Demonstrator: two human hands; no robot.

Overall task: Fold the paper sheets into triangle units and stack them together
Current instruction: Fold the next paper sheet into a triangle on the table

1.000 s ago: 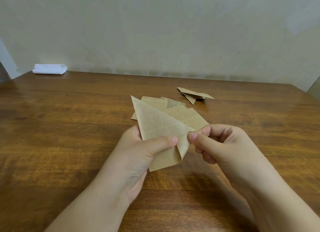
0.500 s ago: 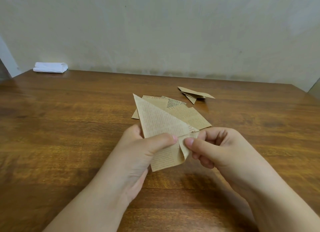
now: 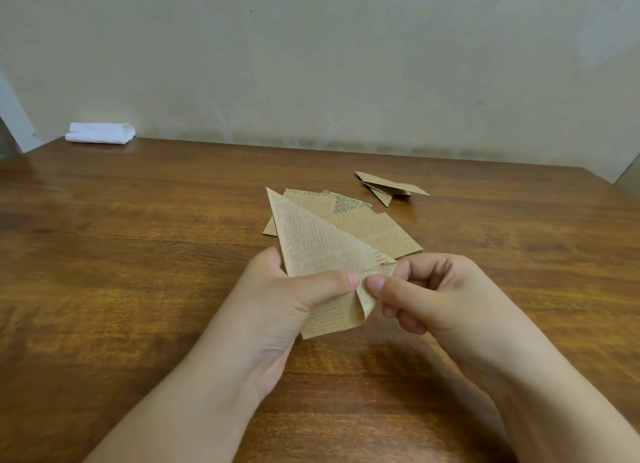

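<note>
A brown newsprint-patterned paper sheet (image 3: 315, 248), partly folded into a long triangle, is held above the wooden table (image 3: 138, 255). My left hand (image 3: 287, 300) grips its lower left part, thumb on top. My right hand (image 3: 433, 296) pinches the folded flap at the sheet's right corner, thumb tip close to the left thumb. Behind the held sheet, a small pile of flat paper sheets (image 3: 374, 227) lies on the table. Farther back right lie folded triangle units (image 3: 388, 187), stacked together.
A folded white cloth (image 3: 100, 133) sits at the table's far left corner against the pale wall. The table's right edge runs near the frame's right side.
My right thumb and fingers have slid down along the flap on the sheet's right side, and the flap is pressed flatter. The held sheet shifted slightly; the left hand kept its hold.
</note>
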